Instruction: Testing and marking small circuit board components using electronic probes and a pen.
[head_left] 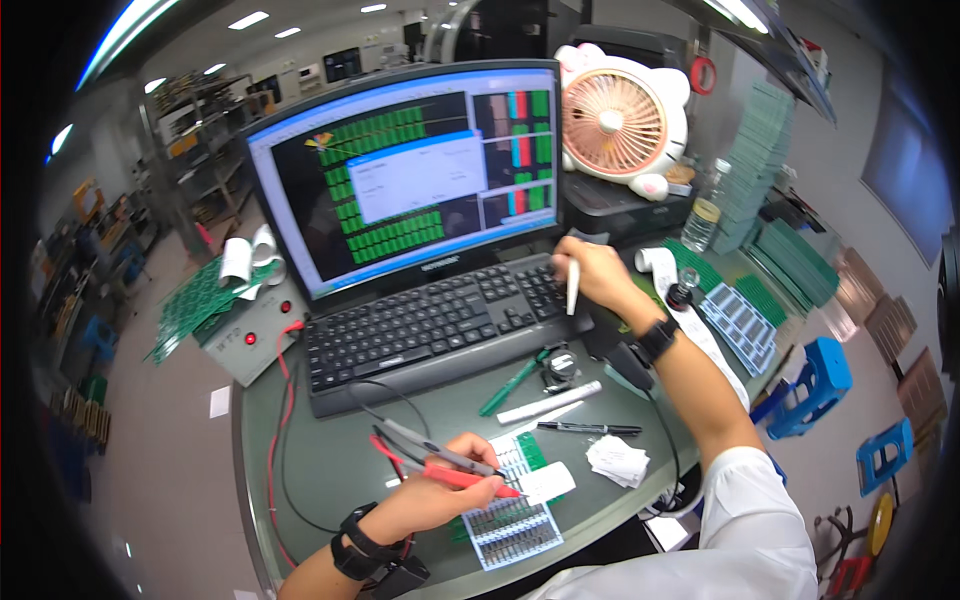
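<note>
One probe (455, 476) is red, the other probe (418, 439) grey, the keyboard (420, 325) black, the tabletop (330, 450) greyish green.

L hand (428, 502) was low, nr centre, thumb & fingers pinched in a pen-type grip; L forearm (322, 577) slanted fwd & rightward. R hand (600, 275) was farther fwd, fingers curled inward, R forearm (705, 405) stretched fwd & leftward, approx. straight at wrist (655, 340).

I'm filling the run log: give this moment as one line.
left hand: red probe, grey probe, over panel | right hand: white stick, at keyboard | monitor: dialog open
</note>
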